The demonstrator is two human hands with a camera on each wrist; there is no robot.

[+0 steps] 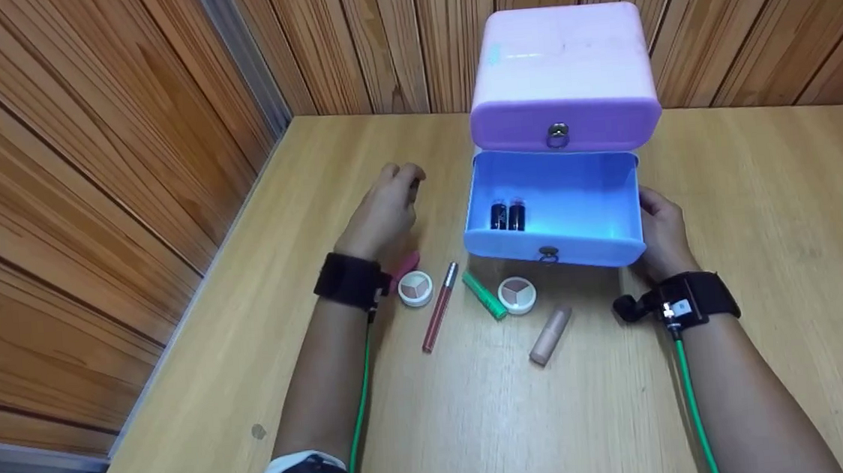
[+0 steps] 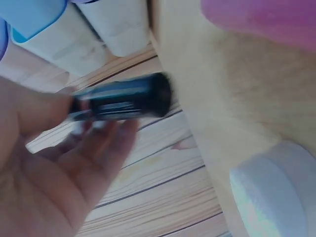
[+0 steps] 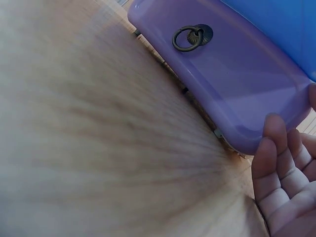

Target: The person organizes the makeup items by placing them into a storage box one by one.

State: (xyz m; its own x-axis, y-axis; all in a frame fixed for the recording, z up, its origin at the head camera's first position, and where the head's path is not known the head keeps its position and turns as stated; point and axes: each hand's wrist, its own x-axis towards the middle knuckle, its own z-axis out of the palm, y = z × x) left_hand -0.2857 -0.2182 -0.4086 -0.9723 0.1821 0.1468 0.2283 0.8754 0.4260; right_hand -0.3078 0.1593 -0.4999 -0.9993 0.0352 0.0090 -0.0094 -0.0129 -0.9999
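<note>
Over the left part of the table, my left hand [image 1: 381,206] pinches a small black cosmetic tube [image 2: 131,96] between thumb and fingers. Blur hides any label on it. To the right stands a small drawer unit [image 1: 565,48] with its blue drawer [image 1: 584,194] pulled out. Two dark little tubes [image 1: 508,216] stand side by side inside that drawer, toward its left. My right hand [image 1: 666,232] rests at the drawer unit's right side, partly hidden by the blue drawer. In the right wrist view, its fairly straight fingers [image 3: 276,136] are by the corner of the lower purple drawer [image 3: 237,74].
In front of the drawers lie a red pencil-like tube [image 1: 440,309], a green tube [image 1: 485,295], a beige tube [image 1: 550,337] and two round three-shade palettes [image 1: 517,296] [image 1: 415,289]. A pink item [image 1: 405,266] is partly behind the left wrist. Wooden walls [image 1: 346,43] border the table.
</note>
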